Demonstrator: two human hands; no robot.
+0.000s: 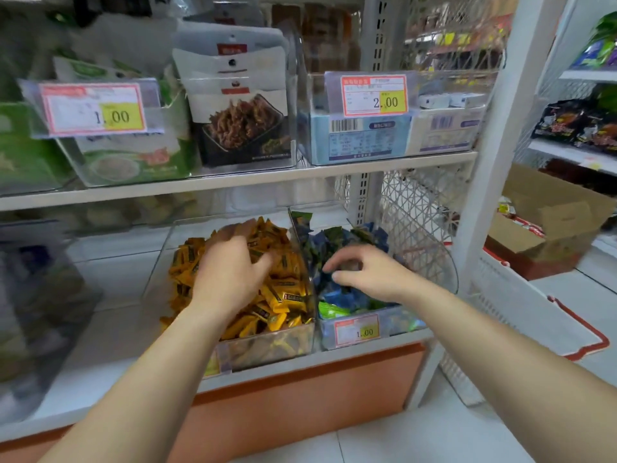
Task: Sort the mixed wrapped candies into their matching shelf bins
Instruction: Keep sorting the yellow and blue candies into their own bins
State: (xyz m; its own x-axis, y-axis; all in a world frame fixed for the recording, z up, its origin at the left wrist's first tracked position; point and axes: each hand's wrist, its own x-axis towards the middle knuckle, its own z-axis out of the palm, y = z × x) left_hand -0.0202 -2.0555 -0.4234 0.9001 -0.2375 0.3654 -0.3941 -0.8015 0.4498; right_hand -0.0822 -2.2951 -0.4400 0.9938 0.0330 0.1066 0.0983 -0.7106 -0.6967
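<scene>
Two clear plastic bins stand side by side on the lower shelf. The left bin [267, 347] is heaped with yellow wrapped candies [283, 295]. The right bin [400, 324] holds blue wrapped candies [337, 294] with a few green ones [329, 309] near its front. My left hand [230, 265] lies palm down on the yellow heap, fingers spread and blurred. My right hand [360, 270] hovers over the blue candies with thumb and fingers curled toward each other; whether they pinch a candy is not visible.
A white shelf board [233, 182] hangs just above the bins, carrying snack bags and boxed goods in clear trays with price tags. A white post [494, 162] stands right of the bins. Beyond it a white basket [534, 315] and a cardboard box [547, 215] sit on the floor.
</scene>
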